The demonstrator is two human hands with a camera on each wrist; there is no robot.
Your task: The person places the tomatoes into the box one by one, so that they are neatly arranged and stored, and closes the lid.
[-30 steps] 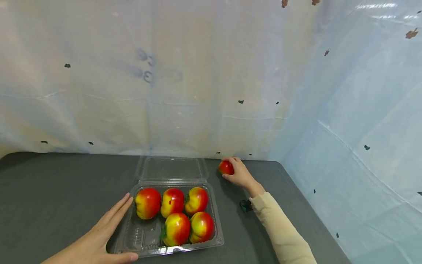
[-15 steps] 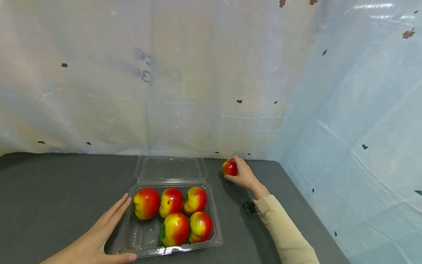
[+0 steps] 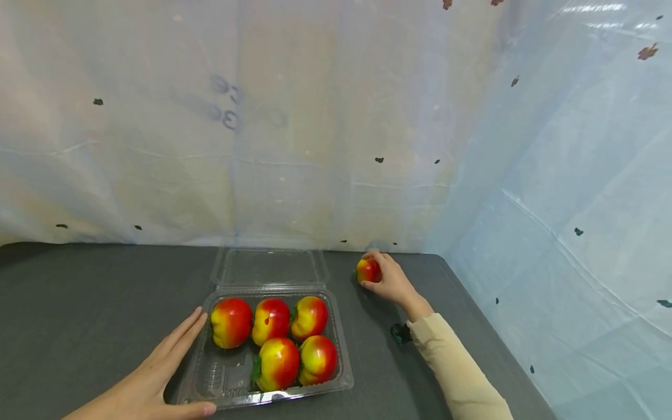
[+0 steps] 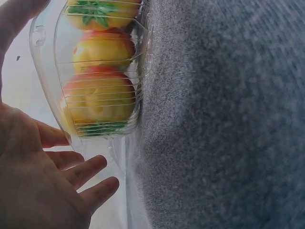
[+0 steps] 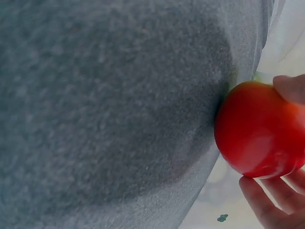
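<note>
My right hand (image 3: 391, 281) grips a glossy red-and-yellow fruit (image 3: 367, 270) near the back of the table, thumb on one side and fingers on the other. In the right wrist view the fruit (image 5: 259, 131) sits against the grey surface. Left of it, a clear plastic clamshell box (image 3: 343, 356) lies with its lid (image 3: 270, 267) folded back. Several similar fruits (image 3: 278, 364) are inside, and the front left part of the tray holds none. My left hand (image 3: 152, 376) is spread at the box's left side, fingertips at its rim. The left wrist view shows green leafy tops on the fruits (image 4: 97, 95).
A dark grey table (image 3: 94, 303) carries everything. Behind it hangs a pale plastic sheet (image 3: 294, 146), with another sheet (image 3: 577, 204) along the right side. A dark wrist device (image 3: 401, 332) is at my right sleeve (image 3: 451, 361).
My right hand and the fruit in it have moved slightly to the right, relative to the box. My left hand and the box stay put; the head view shifts a little.
</note>
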